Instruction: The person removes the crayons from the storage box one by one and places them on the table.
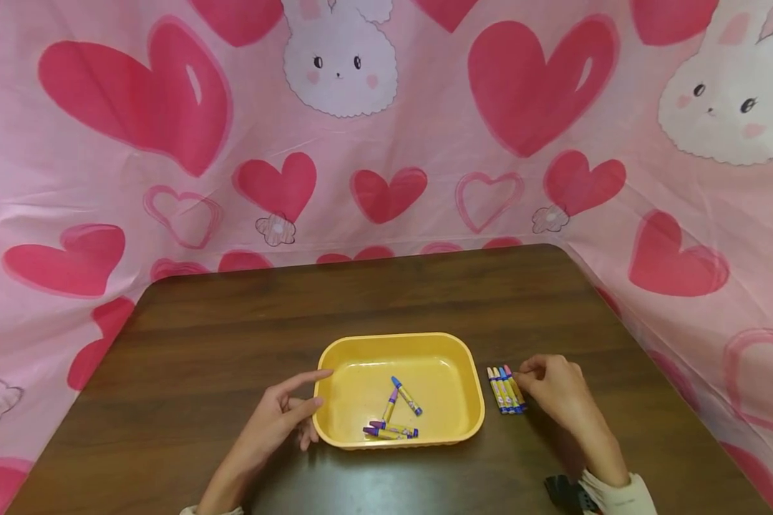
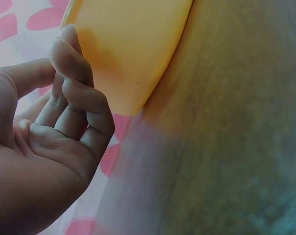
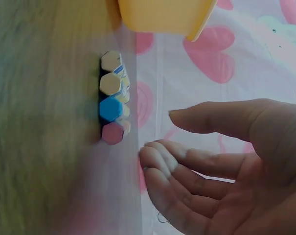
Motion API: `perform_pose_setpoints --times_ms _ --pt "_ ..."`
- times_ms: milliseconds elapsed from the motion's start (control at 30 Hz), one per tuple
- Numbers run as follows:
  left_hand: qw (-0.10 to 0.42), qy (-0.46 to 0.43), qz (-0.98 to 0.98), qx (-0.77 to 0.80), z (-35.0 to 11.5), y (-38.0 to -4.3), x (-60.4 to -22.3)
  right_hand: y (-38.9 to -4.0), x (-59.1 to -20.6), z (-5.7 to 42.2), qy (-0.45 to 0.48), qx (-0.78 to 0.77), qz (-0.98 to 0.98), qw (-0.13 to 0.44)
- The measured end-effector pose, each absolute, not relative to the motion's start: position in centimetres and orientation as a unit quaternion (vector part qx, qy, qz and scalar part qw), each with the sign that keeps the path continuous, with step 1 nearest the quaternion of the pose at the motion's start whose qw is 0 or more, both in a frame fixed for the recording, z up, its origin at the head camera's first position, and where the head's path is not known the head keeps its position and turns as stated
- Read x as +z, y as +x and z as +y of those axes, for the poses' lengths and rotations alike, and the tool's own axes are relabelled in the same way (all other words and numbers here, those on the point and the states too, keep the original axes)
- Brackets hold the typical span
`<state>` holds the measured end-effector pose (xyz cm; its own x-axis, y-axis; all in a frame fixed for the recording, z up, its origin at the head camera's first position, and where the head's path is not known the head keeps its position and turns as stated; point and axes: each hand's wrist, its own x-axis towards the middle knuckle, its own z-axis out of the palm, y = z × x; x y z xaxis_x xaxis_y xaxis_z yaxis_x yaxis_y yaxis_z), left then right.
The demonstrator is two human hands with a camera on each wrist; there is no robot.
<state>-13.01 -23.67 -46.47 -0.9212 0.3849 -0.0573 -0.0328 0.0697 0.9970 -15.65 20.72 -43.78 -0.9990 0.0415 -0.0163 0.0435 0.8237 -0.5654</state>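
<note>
The left hand (image 1: 272, 415) touches the left rim of the yellow tray (image 1: 393, 347), index finger and thumb parted; whether it bears any weight cannot be told. Right of that hand, inside the tray, lie four loose crayons (image 1: 407, 398), one blue-tipped, their wrapper print illegible. Between tray and right hand (image 1: 557, 386), a row of crayons (image 1: 504, 393) lies side by side on the tabletop (image 1: 283, 304), labels equally unreadable. The right hand, thumb and fingers slightly apart, holds nothing; its lower fingers are obscured from above. Below its wrist, a black item (image 1: 562, 493) is cut off.
</note>
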Motion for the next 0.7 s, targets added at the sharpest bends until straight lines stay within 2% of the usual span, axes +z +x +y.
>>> perform_pose_setpoints --times_ms 267,700 --pt "0.154 0.138 0.710 0.673 -23.2 -13.2 -46.5 -15.1 -42.9 19.8 0.019 -0.326 0.944 -0.056" --pt "0.163 0.125 0.722 0.661 -23.8 -12.7 -46.4 -14.3 -41.6 14.4 -0.041 -0.395 0.908 -0.131"
